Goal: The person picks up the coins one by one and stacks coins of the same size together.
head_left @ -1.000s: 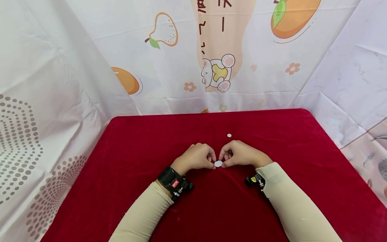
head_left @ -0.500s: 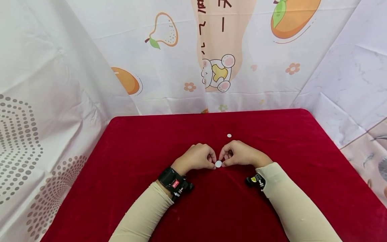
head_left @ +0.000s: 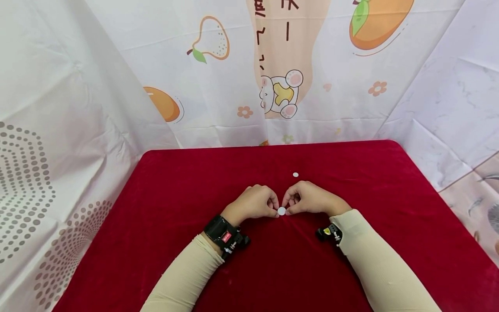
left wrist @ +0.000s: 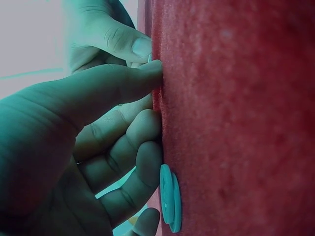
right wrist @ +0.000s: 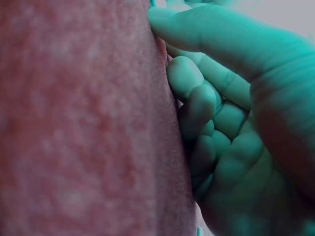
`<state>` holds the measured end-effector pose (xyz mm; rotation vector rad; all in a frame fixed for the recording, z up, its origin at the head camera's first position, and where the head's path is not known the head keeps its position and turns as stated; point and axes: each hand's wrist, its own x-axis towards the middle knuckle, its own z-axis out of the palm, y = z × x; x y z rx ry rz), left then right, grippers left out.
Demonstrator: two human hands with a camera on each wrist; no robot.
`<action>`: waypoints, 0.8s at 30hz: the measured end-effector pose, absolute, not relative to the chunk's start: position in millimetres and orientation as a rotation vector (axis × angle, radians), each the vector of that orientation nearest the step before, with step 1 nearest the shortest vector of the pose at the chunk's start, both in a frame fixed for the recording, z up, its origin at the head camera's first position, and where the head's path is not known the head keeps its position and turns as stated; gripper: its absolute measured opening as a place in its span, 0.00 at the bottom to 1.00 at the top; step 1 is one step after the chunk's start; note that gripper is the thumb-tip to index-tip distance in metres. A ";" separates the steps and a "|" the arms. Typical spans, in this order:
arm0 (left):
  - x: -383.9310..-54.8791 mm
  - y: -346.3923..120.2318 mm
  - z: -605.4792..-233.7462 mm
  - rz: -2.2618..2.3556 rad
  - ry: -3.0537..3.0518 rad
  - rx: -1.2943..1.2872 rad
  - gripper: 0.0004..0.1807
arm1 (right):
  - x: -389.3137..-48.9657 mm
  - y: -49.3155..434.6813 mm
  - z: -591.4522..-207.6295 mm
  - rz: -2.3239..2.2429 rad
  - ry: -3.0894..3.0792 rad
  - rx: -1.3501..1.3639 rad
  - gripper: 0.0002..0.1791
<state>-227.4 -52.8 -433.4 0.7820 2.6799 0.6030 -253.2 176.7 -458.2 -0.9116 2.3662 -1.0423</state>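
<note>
A small white disc lies at the middle of the red cloth, between both hands. My left hand pinches its left edge with thumb and forefinger, the other fingers curled. From the opposite side my right hand pinches the right edge, thumb low against the cloth. In the left wrist view a pair of overlapping discs rests on the cloth by the left hand's outer fingers. The right wrist view shows only a sliver of the pinched disc past the right thumb.
Another white disc lies on the red cloth behind the right hand. A white printed curtain hangs along the back of the table, with pale sheets at both sides.
A second ago the white shape between the fingertips was wider, like two discs partly overlapping; now it has one round outline. Both hands have stayed almost in place.
</note>
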 end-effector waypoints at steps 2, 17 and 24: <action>-227.5 -52.9 -433.5 0.603 2.681 0.784 0.06 | -253.3 176.4 -458.8 -1.049 2.363 -0.910 0.09; -228.8 -52.5 -436.5 0.635 2.667 0.762 0.07 | -251.6 176.4 -455.3 -1.054 2.343 -0.894 0.09; -229.0 -52.4 -436.8 0.627 2.673 0.768 0.06 | -252.5 177.5 -456.4 -1.057 2.342 -0.902 0.10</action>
